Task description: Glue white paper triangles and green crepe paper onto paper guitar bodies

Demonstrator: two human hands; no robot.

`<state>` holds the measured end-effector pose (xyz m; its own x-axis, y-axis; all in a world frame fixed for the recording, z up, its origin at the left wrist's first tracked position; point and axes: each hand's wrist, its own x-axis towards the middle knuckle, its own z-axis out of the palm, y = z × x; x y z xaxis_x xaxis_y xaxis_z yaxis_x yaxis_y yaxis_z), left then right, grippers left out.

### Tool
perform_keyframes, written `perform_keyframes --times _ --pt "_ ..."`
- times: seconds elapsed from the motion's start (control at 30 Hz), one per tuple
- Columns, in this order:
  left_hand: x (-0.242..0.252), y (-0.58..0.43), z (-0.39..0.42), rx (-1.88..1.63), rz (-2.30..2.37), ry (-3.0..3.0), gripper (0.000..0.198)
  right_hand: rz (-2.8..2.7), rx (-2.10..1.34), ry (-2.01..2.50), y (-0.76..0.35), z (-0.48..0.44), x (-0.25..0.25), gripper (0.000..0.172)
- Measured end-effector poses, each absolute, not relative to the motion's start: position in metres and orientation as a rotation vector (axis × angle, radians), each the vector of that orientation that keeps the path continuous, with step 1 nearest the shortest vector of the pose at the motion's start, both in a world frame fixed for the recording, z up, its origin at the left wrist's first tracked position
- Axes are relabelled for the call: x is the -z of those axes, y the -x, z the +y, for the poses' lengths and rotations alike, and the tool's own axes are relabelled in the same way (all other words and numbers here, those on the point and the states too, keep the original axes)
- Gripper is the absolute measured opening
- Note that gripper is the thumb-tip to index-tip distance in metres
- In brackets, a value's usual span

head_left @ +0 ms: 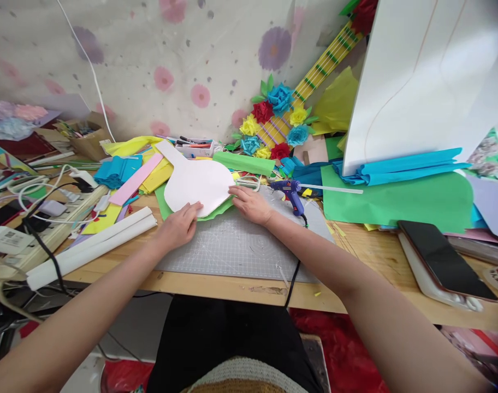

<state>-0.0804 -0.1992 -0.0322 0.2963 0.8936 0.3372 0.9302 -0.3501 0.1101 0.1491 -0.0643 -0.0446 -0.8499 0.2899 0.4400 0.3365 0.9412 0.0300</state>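
A white guitar-shaped board cutout (202,183) lies over a sheet of green paper (218,212) on the grey cutting mat (232,248). Its narrow neck points up and to the left. My left hand (181,226) grips the cutout's near edge with curled fingers. At the right edge, my right hand (251,204) is closed on the rim, fingertips on the white surface; the thumbs are partly hidden. Just right of that hand rests a blue glue gun (292,194) with a clear glue stick poking out of its back.
A flower-decorated yellow paper guitar (290,117) leans on the wall. A large white board (416,82) stands at right. A phone (443,259) lies near the front edge. White rolls (95,245), a power strip (48,234) and tangled cables crowd the left.
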Motion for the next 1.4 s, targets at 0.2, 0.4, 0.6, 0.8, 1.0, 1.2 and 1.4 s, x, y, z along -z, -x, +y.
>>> perform_keyframes --times 0.2,0.4,0.6,0.8,1.0,1.2,1.4 --pt "0.033 0.046 -0.200 0.373 -1.897 2.224 0.049 -2.805 0.113 0.412 -0.147 -0.060 0.038 0.025" --pt "0.039 0.010 -0.181 0.358 -1.889 2.128 0.057 -2.841 0.077 0.541 -0.148 -0.059 0.033 0.022" --pt "0.038 0.002 -0.173 0.259 -1.878 2.137 0.036 -2.808 0.020 0.563 -0.150 -0.057 0.039 0.021" --pt "0.036 0.004 -0.179 0.273 -1.865 2.195 0.036 -2.776 -0.011 0.516 -0.153 -0.054 0.042 0.022" --pt "0.038 0.009 -0.177 0.313 -1.874 2.183 0.038 -2.800 -0.011 0.548 -0.152 -0.052 0.034 0.020" --pt "0.042 0.016 -0.175 0.428 -1.874 2.138 0.035 -2.830 -0.049 0.624 -0.147 -0.046 0.024 0.018" --pt "0.042 0.014 -0.173 0.490 -1.954 2.094 0.027 -2.883 -0.104 0.639 -0.143 -0.044 0.012 0.016"
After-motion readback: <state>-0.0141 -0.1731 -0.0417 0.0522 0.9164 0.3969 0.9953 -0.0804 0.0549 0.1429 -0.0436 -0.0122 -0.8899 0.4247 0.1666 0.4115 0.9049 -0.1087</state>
